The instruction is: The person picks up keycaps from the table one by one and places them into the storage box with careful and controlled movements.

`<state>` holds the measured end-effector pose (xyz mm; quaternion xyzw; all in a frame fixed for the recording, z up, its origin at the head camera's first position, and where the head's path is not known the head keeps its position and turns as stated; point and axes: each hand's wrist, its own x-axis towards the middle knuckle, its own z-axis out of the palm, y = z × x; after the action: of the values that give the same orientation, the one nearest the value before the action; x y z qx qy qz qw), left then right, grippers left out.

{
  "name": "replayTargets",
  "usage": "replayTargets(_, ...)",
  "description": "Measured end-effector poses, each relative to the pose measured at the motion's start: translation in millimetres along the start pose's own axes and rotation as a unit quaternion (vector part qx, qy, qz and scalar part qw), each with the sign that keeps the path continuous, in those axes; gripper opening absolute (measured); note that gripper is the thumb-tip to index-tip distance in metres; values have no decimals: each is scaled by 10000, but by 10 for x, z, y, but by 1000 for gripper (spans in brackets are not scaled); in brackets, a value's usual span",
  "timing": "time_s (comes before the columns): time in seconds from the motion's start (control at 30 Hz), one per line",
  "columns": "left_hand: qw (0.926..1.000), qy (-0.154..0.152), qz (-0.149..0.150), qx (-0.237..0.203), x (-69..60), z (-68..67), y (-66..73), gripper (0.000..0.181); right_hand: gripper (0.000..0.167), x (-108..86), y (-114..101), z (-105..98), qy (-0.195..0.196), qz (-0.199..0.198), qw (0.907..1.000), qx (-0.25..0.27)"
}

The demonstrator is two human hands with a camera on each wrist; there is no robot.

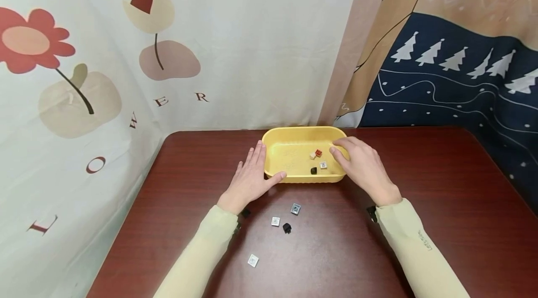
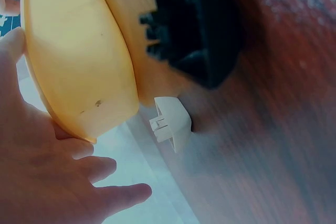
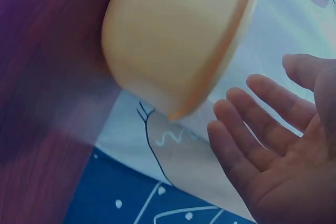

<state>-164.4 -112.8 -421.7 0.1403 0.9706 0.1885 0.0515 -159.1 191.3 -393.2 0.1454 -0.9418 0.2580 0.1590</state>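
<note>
A shallow yellow plastic tub (image 1: 304,179) stands at the back of the table. Its left end is touched by my left hand (image 1: 249,176), fingers straight and thumb along the front rim. My right hand (image 1: 364,163) is at the right end, fingers loosely bent and holding nothing; the right wrist view shows them apart from the tub. Inside lie a red keycap (image 1: 318,153), a cream one, a white keycap (image 1: 323,165) and a black keycap (image 1: 313,170). The left wrist view shows another black keycap (image 2: 220,30) and a white keycap (image 2: 176,121) on the table.
In front of the tub lie a grey-blue keycap (image 1: 295,209), a white keycap (image 1: 275,221), a black keycap (image 1: 287,228) and, nearer, another white keycap (image 1: 253,260). A small dark thing is partly hidden beside my left sleeve. Printed curtains (image 1: 260,46) hang behind the table (image 1: 336,251).
</note>
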Motion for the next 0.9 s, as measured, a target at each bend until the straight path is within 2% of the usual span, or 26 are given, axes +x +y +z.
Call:
replayTargets(0.27, 10000, 6, -23, 10, -6, 3, -11, 109, 50, -164, 98, -40, -158, -143, 9995, -248)
replayTargets(0.43, 10000, -5, -28, 43, -7, 6, -17, 109, 68, -230, 164, -32, -594, -126, 9976, -336)
replayTargets(0.6, 10000, -58, -31, 59, -6, -4, -12, 110, 83, -272, 211, -30, -1108, -84, 9919, -615)
replayTargets(0.7, 9999, -88, -32, 57, -3, -11, -10, 111, 89, -293, 227, -29, -1373, 16, 9877, -748)
replayTargets(0.9, 10000, -64, -25, 66, 3, -14, -6, 111, 94, -324, 251, -11, -1648, 131, 9831, -789)
